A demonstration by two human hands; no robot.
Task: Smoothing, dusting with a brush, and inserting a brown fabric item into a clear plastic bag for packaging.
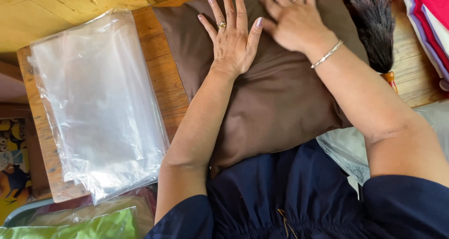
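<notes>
A brown cushion (276,98) lies on a wooden table (159,75) in front of me. My left hand (231,35) rests flat on its upper middle, fingers spread, a ring on one finger. My right hand (292,16) lies flat on the cushion just to the right, its fingers reaching past the top edge of the view, a silver bracelet on the wrist. Neither hand holds anything.
A stack of clear plastic bags (96,103) lies on the table's left part. A dark feather duster (374,23) rests at the cushion's right corner. Folded red and white fabric (428,19) sits far right. A green bagged cushion (89,225) is at the bottom left.
</notes>
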